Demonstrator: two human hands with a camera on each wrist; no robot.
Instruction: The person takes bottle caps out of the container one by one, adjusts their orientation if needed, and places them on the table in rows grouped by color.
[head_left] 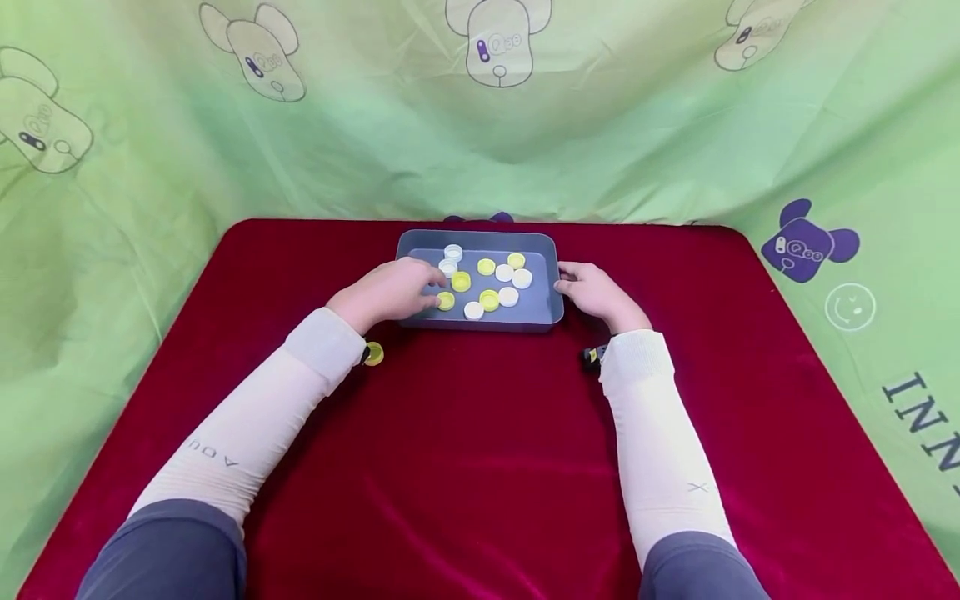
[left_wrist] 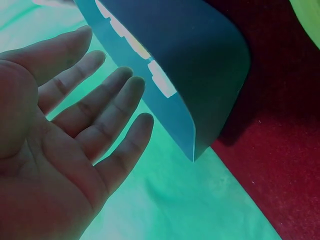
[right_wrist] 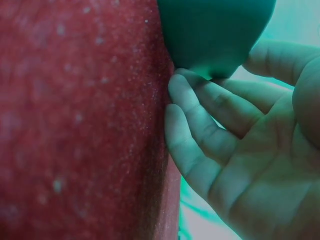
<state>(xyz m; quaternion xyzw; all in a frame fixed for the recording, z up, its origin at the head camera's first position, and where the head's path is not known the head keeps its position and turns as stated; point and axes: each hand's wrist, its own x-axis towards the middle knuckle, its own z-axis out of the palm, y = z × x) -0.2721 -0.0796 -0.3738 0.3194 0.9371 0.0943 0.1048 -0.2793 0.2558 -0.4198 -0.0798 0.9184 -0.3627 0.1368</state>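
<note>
A grey rectangular tray (head_left: 480, 325) stands on the red cloth with several bottle caps lying in it. Some are yellow (head_left: 461, 282), some white (head_left: 522, 278), and a pair of pale translucent caps (head_left: 453, 252) lies at the back left. Over the tray's left part hovers my left hand (head_left: 397, 287), its fingers loosely spread and holding nothing in the left wrist view. Its thumb is close to a yellow cap (head_left: 446, 301). At the opposite end my right hand (head_left: 596, 292) holds the tray's right wall, thumb at the rim and fingers against the outside.
One more yellow cap (head_left: 374, 354) lies on the red cloth (head_left: 465, 467) beside my left wrist. A green printed curtain (head_left: 360, 150) hangs close behind the table and along both sides. A small dark wrist device (head_left: 592, 357) shows under my right sleeve.
</note>
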